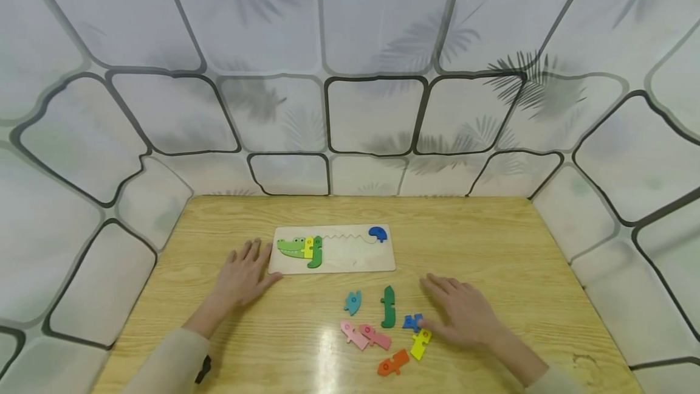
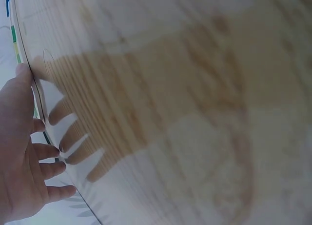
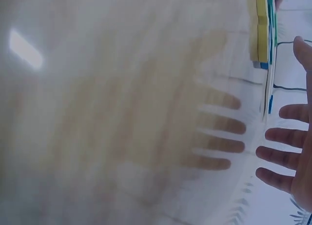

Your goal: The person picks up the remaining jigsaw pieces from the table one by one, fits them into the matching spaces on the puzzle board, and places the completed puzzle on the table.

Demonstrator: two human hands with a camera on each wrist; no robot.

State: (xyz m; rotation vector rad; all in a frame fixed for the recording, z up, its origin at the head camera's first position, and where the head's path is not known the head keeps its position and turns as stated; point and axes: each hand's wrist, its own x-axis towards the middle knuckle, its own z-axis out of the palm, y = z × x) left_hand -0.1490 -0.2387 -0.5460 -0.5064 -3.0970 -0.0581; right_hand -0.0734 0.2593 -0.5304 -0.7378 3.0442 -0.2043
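Note:
A pale wooden puzzle board [image 1: 350, 260] holds a green crocodile head [image 1: 290, 248], a yellow piece [image 1: 308, 247], a green leg piece [image 1: 316, 254] and, at its right end, a blue piece [image 1: 378, 234]. Beside the board's left edge is my left hand [image 1: 243, 275], fingers spread, thumb by the lower corner; it holds nothing. My right hand [image 1: 465, 315] is right of the loose pieces with straight fingers. Its thumb tip overlaps a small blue piece [image 1: 411, 321]; I cannot tell whether they touch. A loose yellow piece [image 1: 420, 345] lies just below that.
More loose puzzle pieces lie in front of the board: teal [image 1: 353, 303], dark green [image 1: 388, 307], light pink [image 1: 354, 335], darker pink [image 1: 375, 337] and orange [image 1: 393, 363]. The wooden table [image 1: 465, 230] meets patterned fabric walls [image 1: 377, 114] at the back and sides.

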